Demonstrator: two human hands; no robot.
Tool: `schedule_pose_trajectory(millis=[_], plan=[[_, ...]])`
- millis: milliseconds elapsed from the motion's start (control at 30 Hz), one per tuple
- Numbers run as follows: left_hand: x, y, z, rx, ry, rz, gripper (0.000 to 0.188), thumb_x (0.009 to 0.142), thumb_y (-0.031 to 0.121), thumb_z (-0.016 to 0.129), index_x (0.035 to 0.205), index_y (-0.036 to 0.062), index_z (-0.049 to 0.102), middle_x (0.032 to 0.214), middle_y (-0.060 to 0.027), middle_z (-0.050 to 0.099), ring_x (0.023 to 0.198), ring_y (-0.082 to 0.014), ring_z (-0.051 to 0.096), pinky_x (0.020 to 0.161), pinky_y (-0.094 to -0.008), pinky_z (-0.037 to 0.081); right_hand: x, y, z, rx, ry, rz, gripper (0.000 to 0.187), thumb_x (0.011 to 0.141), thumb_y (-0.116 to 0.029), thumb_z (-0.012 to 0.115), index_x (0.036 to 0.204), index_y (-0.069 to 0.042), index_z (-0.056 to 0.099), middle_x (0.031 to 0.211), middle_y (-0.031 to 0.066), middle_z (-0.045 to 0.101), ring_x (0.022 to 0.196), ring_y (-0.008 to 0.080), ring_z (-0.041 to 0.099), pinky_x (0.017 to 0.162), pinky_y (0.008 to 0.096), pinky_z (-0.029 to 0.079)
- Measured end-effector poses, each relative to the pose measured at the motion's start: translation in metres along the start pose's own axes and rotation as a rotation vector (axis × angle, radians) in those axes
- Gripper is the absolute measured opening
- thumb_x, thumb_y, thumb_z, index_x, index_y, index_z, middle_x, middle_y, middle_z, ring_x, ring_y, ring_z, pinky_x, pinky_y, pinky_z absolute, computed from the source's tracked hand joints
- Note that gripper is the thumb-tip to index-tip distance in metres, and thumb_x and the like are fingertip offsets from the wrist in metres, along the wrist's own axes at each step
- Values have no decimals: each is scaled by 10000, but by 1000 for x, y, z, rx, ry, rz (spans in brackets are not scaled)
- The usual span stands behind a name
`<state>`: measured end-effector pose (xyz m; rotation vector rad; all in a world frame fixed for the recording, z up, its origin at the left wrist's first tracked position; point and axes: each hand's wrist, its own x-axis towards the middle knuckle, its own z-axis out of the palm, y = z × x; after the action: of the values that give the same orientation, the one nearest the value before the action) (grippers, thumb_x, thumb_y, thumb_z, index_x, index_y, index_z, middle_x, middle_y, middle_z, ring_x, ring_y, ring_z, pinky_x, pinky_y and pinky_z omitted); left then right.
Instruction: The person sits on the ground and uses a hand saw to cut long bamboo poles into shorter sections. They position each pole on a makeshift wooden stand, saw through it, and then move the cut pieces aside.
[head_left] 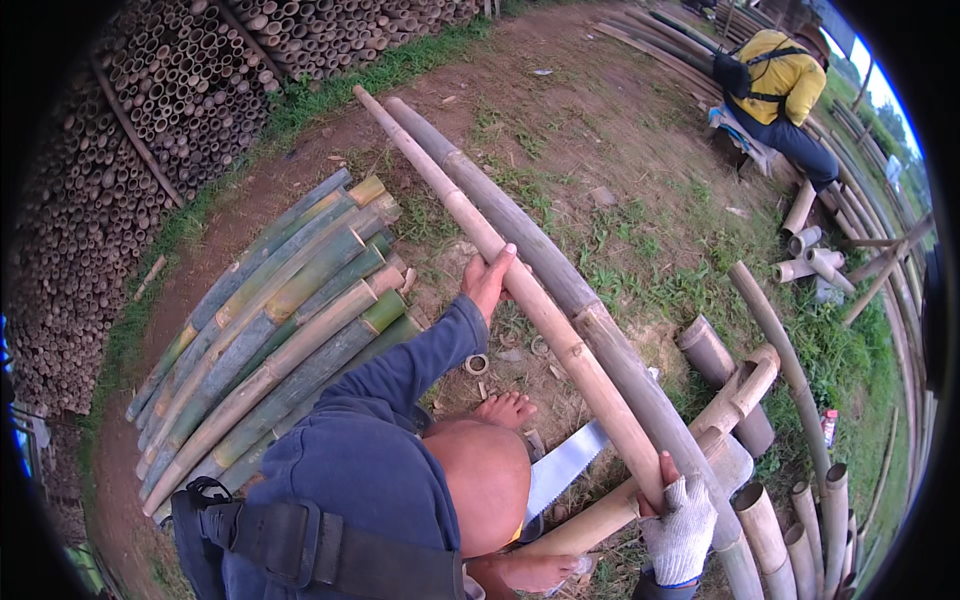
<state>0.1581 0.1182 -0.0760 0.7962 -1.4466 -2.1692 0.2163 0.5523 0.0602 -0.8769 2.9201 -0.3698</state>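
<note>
A long, pale bamboo pole (560,340) runs slantwise from the upper middle toward the lower right. My bare left hand (486,284) grips it partway along, thumb over the top. Near the pole's closer end, my right hand (680,528), in a white knitted glove, is closed around it. A thicker greyish bamboo pole (535,245) lies alongside on the right. Between my feet and the pole rests a handsaw (566,466), blade up, its handle mostly hidden by my leg. Under the poles, a bamboo crosspiece (590,522) slants up to the right.
Cut green bamboo lengths (275,335) lie stacked on my left. Behind them rises a wall of bamboo ends (170,110). Upright bamboo pieces (765,530) stand at lower right. A person in a yellow top (785,75) sits bent over at the upper right, beside more poles.
</note>
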Motion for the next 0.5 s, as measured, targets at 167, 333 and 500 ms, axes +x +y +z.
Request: schedule_pose_trajectory(millis=[167, 333, 500], plan=[[-17, -9, 29, 81, -240, -133, 488, 1029, 465, 740, 1283, 70, 608, 1102, -60, 728, 818, -112, 732, 681, -250, 598, -24, 45, -22, 12, -10, 99, 864, 670, -112, 923, 1488, -151, 649, 964, 166, 599, 865, 403, 659, 789, 496, 552], [-24, -33, 53, 126, -333, -149, 542, 1044, 447, 724, 1320, 8, 565, 1165, -127, 734, 910, -188, 794, 679, -264, 610, -33, 83, -19, 117, 50, 182, 816, 657, -15, 900, 1438, -91, 676, 995, 162, 556, 939, 386, 639, 866, 462, 531], [-9, -24, 53, 343, -472, -209, 576, 1054, 465, 699, 1274, -47, 556, 1018, -203, 791, 847, -244, 816, 580, -268, 591, -32, 105, -10, 65, 73, 169, 739, 670, -135, 930, 1376, -102, 712, 975, 143, 586, 940, 384, 641, 838, 462, 539]])
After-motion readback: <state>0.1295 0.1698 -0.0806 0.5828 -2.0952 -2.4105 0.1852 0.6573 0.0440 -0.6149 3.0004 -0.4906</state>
